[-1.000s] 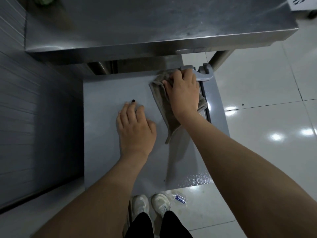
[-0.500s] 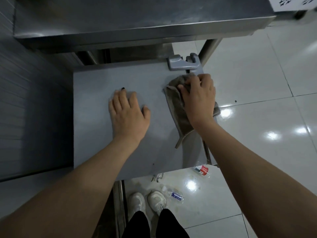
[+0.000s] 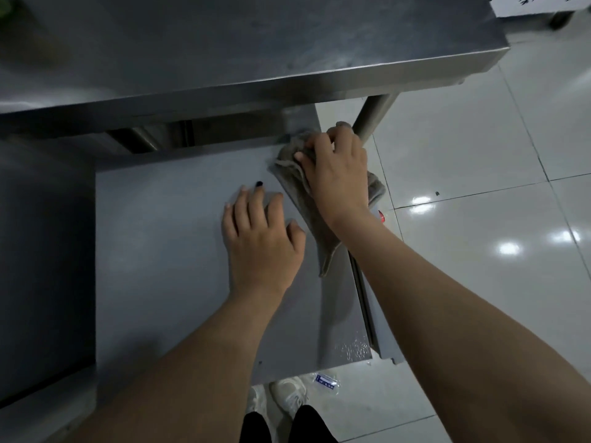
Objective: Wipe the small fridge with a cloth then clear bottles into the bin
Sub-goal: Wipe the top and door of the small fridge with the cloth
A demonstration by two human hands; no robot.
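The right hand (image 3: 339, 174) had slid the cloth (image 3: 300, 199) back to the far corner of the fridge (image 3: 160, 251), upper centre, its grip curled on the cloth; the left hand (image 3: 262, 238) lay flat, fingers spread.

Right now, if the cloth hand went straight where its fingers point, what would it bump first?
Likely nothing soon: the right hand with its cloth would slide off the fridge top under the steel table. The table leg stands just beside that path; depth is unclear.

Dim overall, ceiling-light glare on floor tiles (image 3: 508, 247), soft focus, wide-angle bowing
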